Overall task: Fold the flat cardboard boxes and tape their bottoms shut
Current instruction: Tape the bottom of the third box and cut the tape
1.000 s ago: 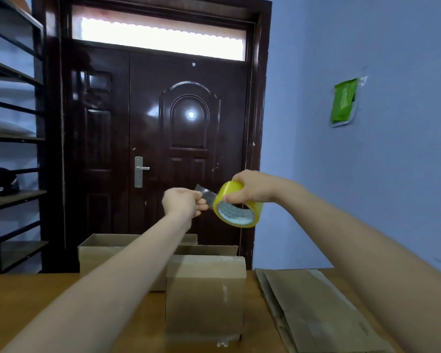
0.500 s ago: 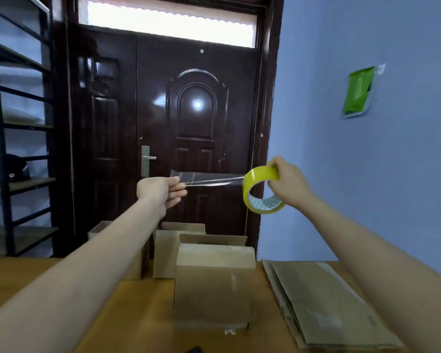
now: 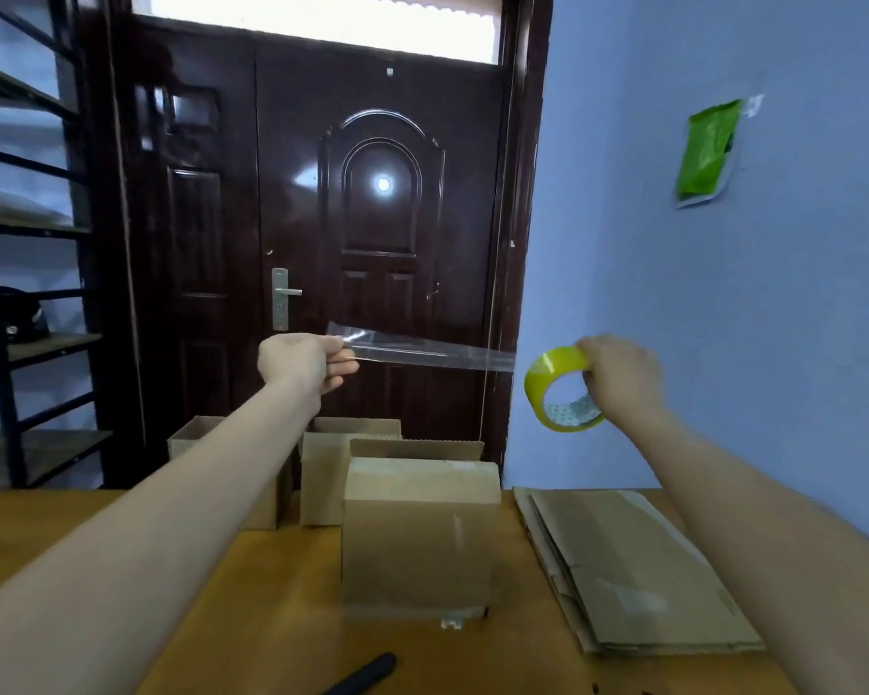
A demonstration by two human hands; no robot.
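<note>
Both hands are raised above the table. My right hand (image 3: 620, 381) grips a yellow tape roll (image 3: 558, 388). My left hand (image 3: 302, 361) pinches the free end of a clear tape strip (image 3: 422, 351) stretched between the hands. Below them a folded cardboard box (image 3: 417, 534) stands on the wooden table (image 3: 282, 604) with its closed flaps up. A stack of flat cardboard boxes (image 3: 633, 569) lies to its right.
Two more folded boxes (image 3: 322, 469) stand behind the front one, near the table's far edge. A dark handle-like object (image 3: 367, 674) lies at the front edge. A dark door (image 3: 322, 233) is behind, a metal shelf rack (image 3: 16, 273) at left, a blue wall at right.
My hands have drawn apart, right hand carrying the roll to the right, so the pulled-out tape strip has grown much longer. The view has dropped a little toward the table.
</note>
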